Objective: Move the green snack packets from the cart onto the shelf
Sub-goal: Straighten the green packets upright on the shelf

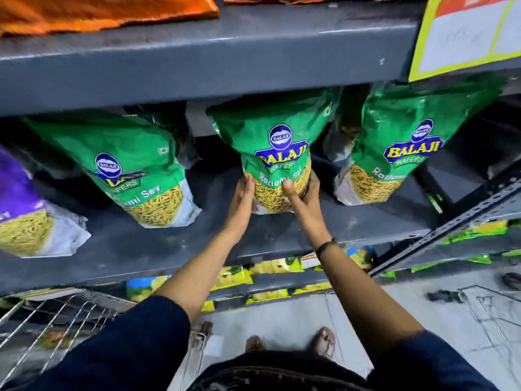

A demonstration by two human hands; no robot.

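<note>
Both hands, the left hand [244,193] and right hand [303,197], clasp the base of the middle green packet [277,153] standing on the shelf [197,244] at twelve o'clock; placing is underway, and next comes release, then the cart [56,314] at seven o'clock.

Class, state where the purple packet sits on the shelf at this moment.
In the head view, the purple packet stands at the far left of the grey shelf, just left of the leftmost green packet.
</note>
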